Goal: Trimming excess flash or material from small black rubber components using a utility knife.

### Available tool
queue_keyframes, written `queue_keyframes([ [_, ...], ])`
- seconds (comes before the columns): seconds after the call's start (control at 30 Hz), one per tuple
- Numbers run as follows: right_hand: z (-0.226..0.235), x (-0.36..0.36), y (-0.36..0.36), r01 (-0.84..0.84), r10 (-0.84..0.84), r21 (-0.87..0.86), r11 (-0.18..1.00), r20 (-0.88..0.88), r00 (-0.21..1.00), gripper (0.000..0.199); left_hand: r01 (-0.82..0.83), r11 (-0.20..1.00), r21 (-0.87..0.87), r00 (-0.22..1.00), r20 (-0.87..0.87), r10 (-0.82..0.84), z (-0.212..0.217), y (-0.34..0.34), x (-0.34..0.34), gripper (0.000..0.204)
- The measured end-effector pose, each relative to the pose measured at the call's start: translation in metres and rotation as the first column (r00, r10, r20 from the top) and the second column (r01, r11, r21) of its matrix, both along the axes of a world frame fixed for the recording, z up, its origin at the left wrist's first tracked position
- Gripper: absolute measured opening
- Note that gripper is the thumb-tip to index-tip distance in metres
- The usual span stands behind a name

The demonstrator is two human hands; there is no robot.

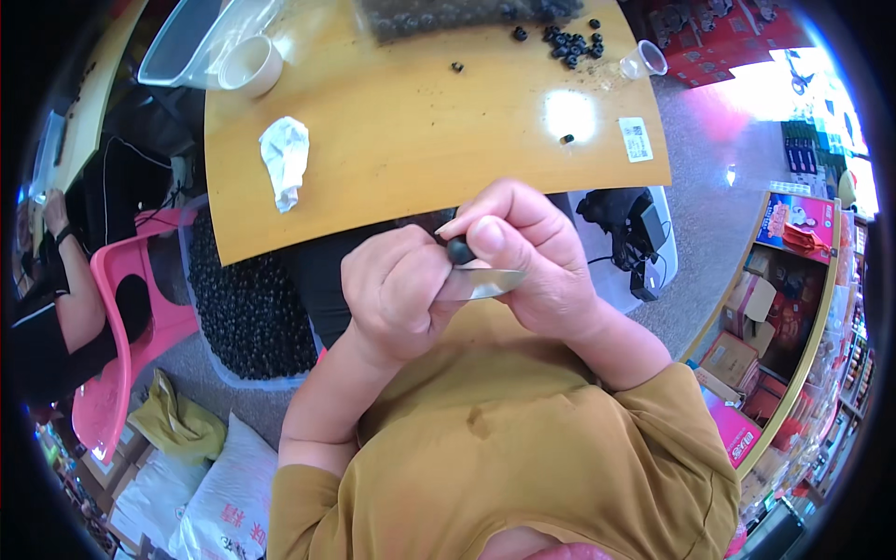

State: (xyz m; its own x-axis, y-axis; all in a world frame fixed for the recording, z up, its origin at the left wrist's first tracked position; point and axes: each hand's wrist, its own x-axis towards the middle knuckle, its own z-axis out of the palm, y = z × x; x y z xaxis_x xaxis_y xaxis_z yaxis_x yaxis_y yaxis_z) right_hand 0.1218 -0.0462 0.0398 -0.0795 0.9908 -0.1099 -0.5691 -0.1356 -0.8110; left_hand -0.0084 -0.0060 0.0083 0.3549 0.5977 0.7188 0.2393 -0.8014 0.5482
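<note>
Close together in front of my chest, both hands meet just past the table's near edge. My left hand (397, 289) is closed in a fist round a small knife, whose handle is hidden. The silvery knife blade (481, 284) points right, its tip against my right hand. A small round black nut-like thing (459, 250) sits just above the blade. The thumb and forefinger of my right hand (541, 266) pinch it, and the left fist's fingers are right beside it. The exact contact of the blade with it cannot be made out.
On the wooden table (392, 149) lie a crumpled white tissue (285, 159), a pile of black nuts (571, 45), a clear cup (644, 60) and a white bowl (250, 67). A bin of black nuts (247, 308) stands below left, beside a pink chair (117, 345). Another person's arm (79, 280) is far left.
</note>
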Motion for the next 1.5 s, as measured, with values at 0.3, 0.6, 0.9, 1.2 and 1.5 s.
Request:
queue_keyframes([
  [0.3, 0.102, 0.037, 0.117, 0.189, -0.266, 0.191, 0.963, 0.784, 0.561, 0.031, 0.097, 0.977, -0.190, 0.994, 0.063, -0.086, -0.003, -0.001, -0.002, 0.027],
  [0.6, 0.010, 0.095, 0.154, 0.204, -0.814, 0.814, 0.544, 0.454, 0.362, 0.012, 0.114, 0.971, -0.210, 0.991, 0.092, -0.096, -0.003, 0.002, 0.001, 0.025],
  [0.9, -0.076, 0.124, 0.159, -0.069, -0.503, 0.515, 0.854, 0.786, -0.360, 0.020, 0.173, 0.952, -0.251, 0.981, 0.127, -0.145, -0.007, -0.001, 0.008, 0.025],
  [1.2, -0.091, 0.128, 0.160, -0.189, -0.458, 0.426, 0.885, 0.718, -0.524, 0.018, 0.184, 0.949, -0.256, 0.980, 0.125, -0.156, -0.011, -0.001, 0.009, 0.027],
  [1.5, -0.037, 0.054, 0.085, 0.049, -0.114, 0.104, 0.993, 0.834, 0.540, 0.026, 0.047, 0.957, -0.288, 0.996, 0.088, -0.022, -0.007, 0.006, -0.005, 0.019],
])
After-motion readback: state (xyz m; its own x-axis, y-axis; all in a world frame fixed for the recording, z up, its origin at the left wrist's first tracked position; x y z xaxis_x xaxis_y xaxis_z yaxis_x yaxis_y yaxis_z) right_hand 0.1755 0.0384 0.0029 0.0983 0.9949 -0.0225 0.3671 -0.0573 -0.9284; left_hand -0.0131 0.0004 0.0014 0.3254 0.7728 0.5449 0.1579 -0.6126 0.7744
